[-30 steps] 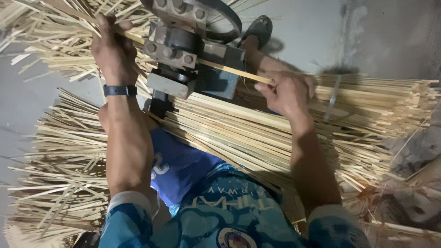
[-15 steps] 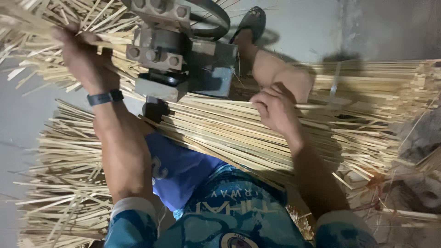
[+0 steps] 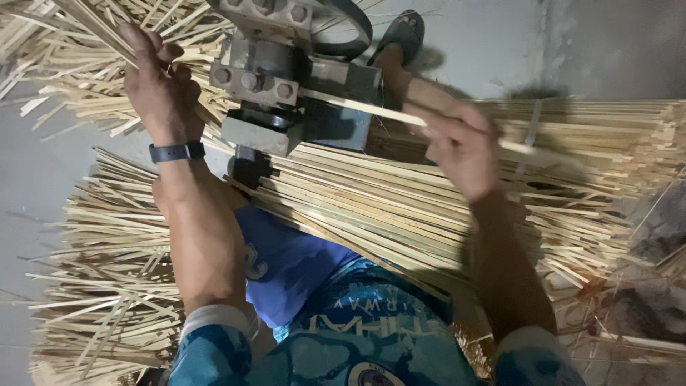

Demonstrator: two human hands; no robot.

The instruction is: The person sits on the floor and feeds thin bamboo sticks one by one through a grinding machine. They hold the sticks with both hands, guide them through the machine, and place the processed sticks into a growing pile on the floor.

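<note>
Left hand (image 3: 158, 84) closed round thin bamboo strips (image 3: 100, 28) — right hand (image 3: 461, 146) pinching a strip (image 3: 357, 106) at the machine (image 3: 286, 78).

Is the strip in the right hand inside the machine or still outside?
Inside: the strip runs from the right hand into the grey machine.

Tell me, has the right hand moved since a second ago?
Yes. The right hand dropped back onto the stick pile, then rose again; it now holds a bamboo strip pointed into the grey machine, a little farther from it than before.
</note>
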